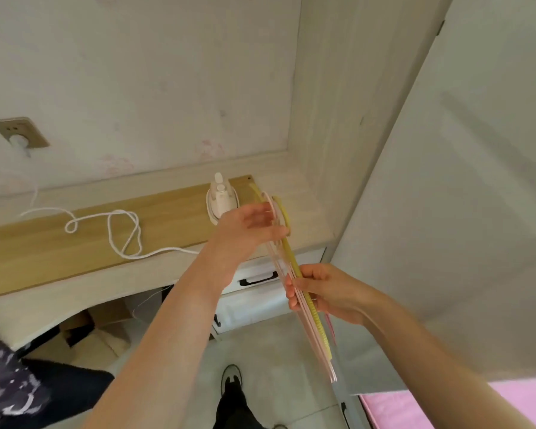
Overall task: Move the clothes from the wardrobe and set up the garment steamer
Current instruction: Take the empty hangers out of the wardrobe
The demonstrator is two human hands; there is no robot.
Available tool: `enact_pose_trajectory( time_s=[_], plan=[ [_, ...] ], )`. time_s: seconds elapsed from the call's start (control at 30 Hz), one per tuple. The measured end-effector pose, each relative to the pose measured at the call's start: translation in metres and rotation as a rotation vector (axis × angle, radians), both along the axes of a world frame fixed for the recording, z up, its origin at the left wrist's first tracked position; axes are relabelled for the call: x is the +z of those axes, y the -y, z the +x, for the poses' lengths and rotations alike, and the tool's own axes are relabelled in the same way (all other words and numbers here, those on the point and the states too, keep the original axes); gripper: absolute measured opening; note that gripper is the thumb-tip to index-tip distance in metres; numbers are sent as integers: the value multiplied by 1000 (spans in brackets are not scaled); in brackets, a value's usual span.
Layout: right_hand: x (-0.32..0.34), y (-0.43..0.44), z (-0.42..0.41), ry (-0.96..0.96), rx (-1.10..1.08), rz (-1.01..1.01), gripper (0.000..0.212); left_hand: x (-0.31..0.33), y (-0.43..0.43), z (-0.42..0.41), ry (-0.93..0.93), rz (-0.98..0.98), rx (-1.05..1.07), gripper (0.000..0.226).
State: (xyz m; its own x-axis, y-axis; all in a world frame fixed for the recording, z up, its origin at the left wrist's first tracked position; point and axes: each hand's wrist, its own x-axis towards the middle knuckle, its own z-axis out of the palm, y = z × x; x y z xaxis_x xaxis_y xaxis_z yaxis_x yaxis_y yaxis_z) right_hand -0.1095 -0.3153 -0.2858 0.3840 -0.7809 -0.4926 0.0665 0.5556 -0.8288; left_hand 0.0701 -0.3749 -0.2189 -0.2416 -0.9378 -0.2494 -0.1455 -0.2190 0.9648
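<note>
The person is holding a flat bundle of pink and yellow hangers (317,339) in the air in front of the counter (59,243). The bundle's long axis is running from the hooks at about 11 o'clock down to the far ends at about 5 o'clock, the hooks pointing towards the wall. The right hand (328,292) is gripping the bundle at its middle, fingers (291,297) curled tight round the stacked bars and the thumb lying over the top. The left hand (248,227) is reaching in at the hook end, its fingers half spread and its thumb touching the yellow hanger; blur is hiding whether it is actually pinching anything. The garment steamer (220,199) is standing upright at the back of the counter, at 10 o'clock from the hooks, and its white cord (121,230) is looping across the counter towards 9 o'clock and up to the wall socket (20,133). The wardrobe door (446,212) is filling the 3 o'clock side
</note>
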Motion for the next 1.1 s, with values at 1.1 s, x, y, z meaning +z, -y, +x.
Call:
enact_pose_trajectory(
  time_s=[1.1],
  plan=[
    [-55, 231, 2, -872, -389, -40, 29, -63, 245, -15, -403, 531, 19, 17]
  ],
)
